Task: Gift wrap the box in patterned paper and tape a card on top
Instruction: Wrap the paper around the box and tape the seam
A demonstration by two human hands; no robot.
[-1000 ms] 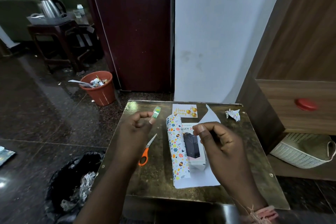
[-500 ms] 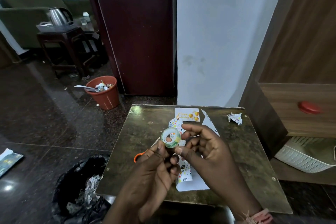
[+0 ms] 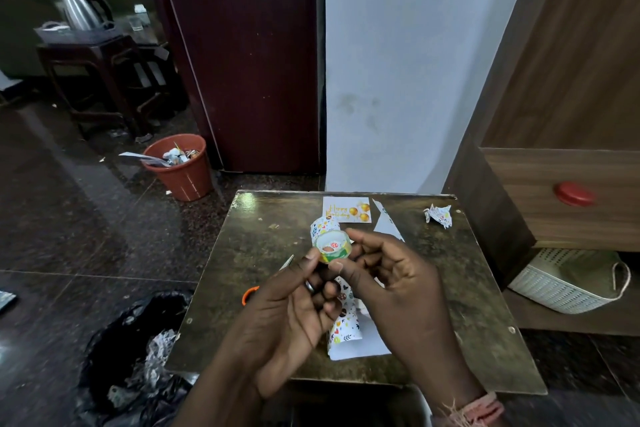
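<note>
The box is hidden under both hands, its patterned paper (image 3: 341,322) running lengthwise away; left hand (image 3: 291,315) and right hand (image 3: 391,288) pinch the tape roll (image 3: 332,247) directly above it.

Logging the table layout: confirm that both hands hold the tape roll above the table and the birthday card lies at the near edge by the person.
Wrong on the card. The head view shows the birthday card at the table's far edge, by the wall. Both the left hand and right hand do hold the tape roll above the table.
</note>
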